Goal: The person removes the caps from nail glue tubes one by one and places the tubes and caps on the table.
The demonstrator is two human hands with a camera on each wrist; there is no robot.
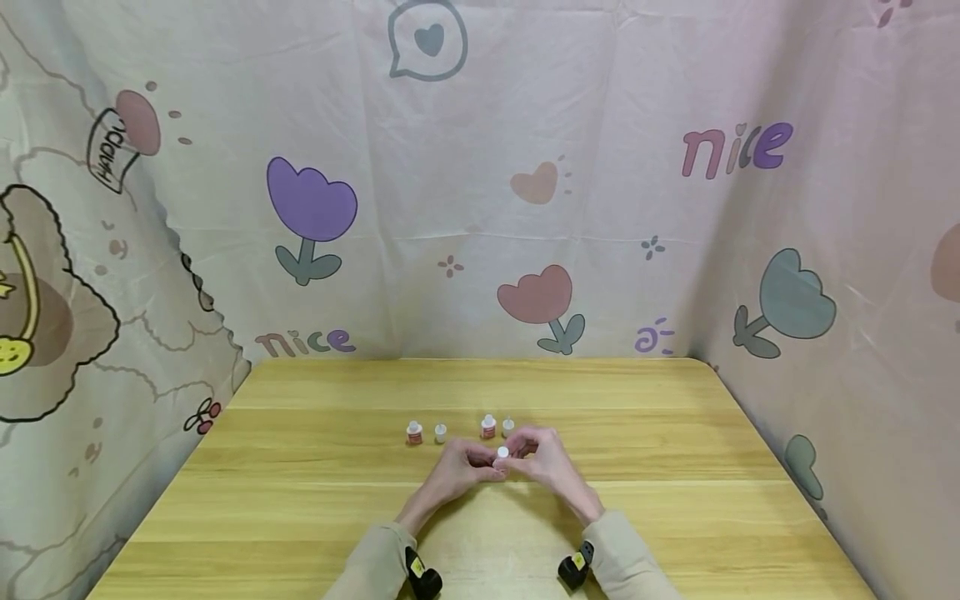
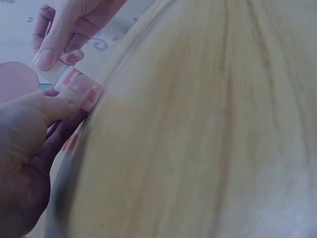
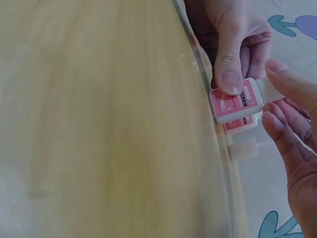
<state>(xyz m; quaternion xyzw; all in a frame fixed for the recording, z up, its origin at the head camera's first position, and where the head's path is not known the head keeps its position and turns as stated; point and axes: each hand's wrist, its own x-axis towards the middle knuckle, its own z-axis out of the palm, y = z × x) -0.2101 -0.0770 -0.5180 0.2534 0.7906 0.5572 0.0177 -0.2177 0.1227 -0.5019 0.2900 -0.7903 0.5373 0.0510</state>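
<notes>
Between my hands is a small white glue bottle (image 3: 233, 104) with a pink label. My left hand (image 1: 459, 468) grips it by the sides, thumb across the label (image 2: 74, 74). With thumb and fingers my right hand (image 1: 547, 460) pinches the bottle's white cap (image 3: 269, 91), which sits at the neck end. Both hands are low over the near middle of the wooden table (image 1: 360, 500). Just beyond them stand a second pink-labelled bottle (image 1: 488, 428) and a loose white cap (image 1: 508, 427) with a thin stem pointing up.
Farther left on the table, another pink-labelled bottle (image 1: 415, 433) stands beside another loose white cap (image 1: 440, 434). A printed cloth (image 1: 442, 208) hangs behind the table's back edge and along both sides.
</notes>
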